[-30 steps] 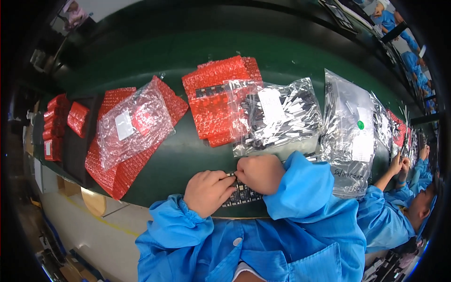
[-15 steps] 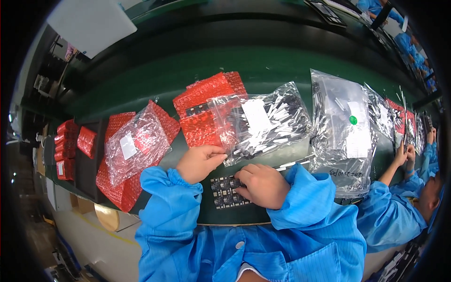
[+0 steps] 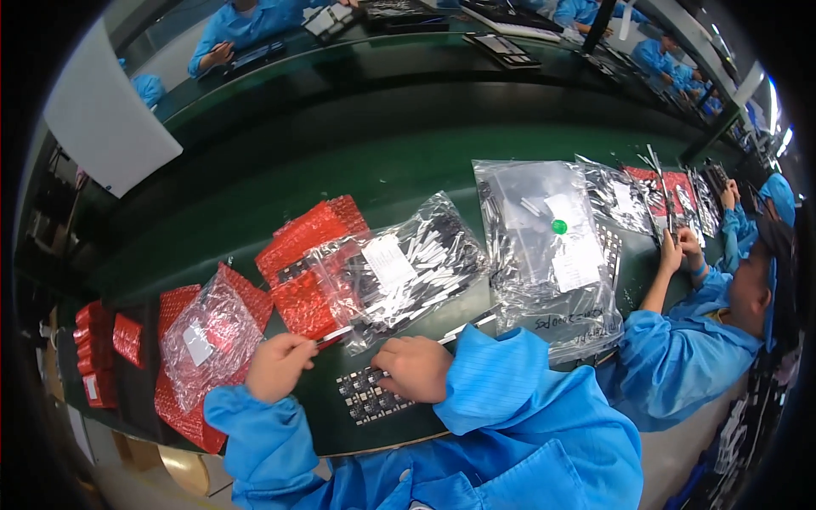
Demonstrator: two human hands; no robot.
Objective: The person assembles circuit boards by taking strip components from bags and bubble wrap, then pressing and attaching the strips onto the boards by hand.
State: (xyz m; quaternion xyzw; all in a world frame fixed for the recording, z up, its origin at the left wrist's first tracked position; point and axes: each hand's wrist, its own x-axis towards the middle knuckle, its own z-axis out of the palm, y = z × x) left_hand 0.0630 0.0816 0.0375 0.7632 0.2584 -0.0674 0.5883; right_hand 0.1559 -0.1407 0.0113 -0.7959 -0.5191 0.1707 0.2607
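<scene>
Circuit panel (image 3: 367, 399), likely light, stiff, fragile, best edge-held, lies under right fingers (image 3: 391, 360), grip unclear; left fingers (image 3: 297, 342) pinch a thin strip (image 3: 334, 337).

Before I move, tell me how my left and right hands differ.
Contact: your right hand rests its fingers on the circuit board panel, while your left hand is off the panel, to its left. Grip: the left hand's fingertips are drawn together, seemingly on a thin white strip; the right hand's fingers curl over the panel's upper right part. Shared: both are bare and come out of blue sleeves.
</scene>
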